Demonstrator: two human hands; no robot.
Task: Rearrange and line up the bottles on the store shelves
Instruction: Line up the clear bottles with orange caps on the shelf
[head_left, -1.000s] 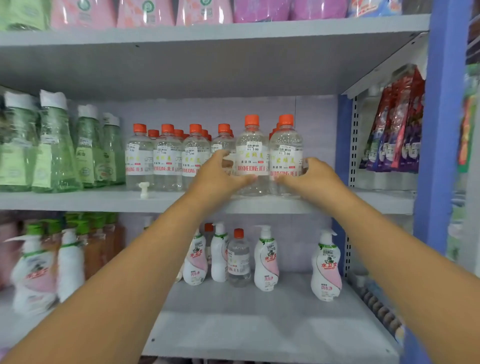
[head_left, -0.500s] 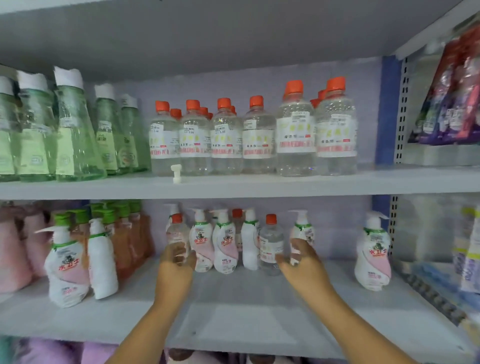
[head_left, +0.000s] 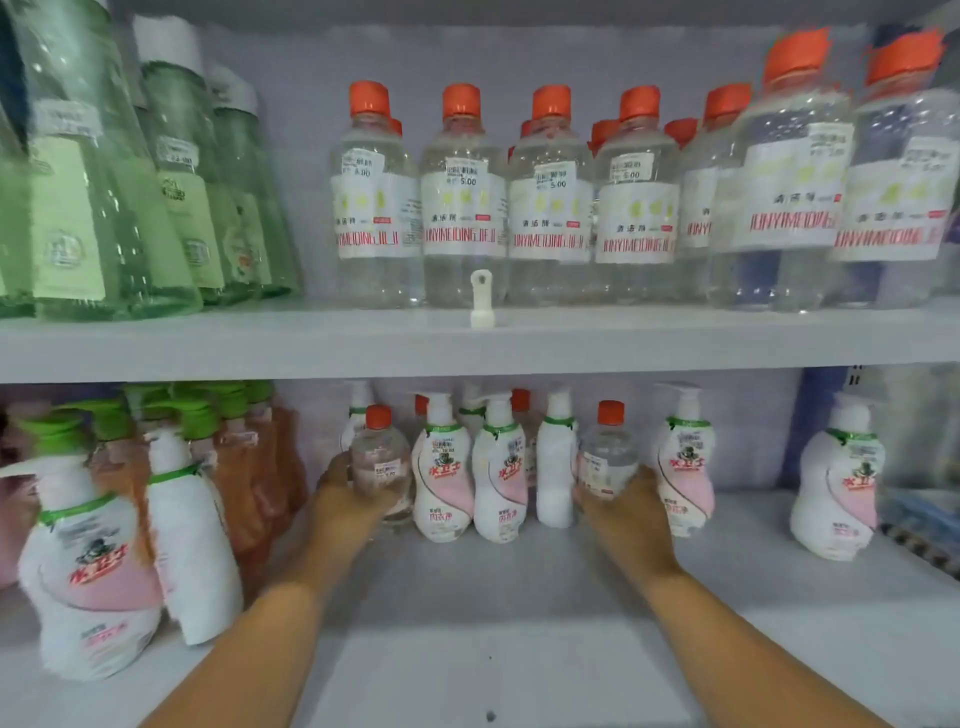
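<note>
Lower shelf: both hands reach in among the pump bottles. The left hand has its grip wrapped around a small clear bottle with an orange cap, which stands at the left end of the middle cluster, just beside a white-and-pink pump bottle. The right hand has its grip clamped on a second small clear orange-capped bottle, between a plain white pump bottle and another white-and-pink pump bottle. Whether either bottle is lifted off the shelf cannot be told.

Upper shelf: a row of taller clear bottles with orange caps stands upright, green bottles to the left. A small white nozzle piece stands at the front edge.
</note>
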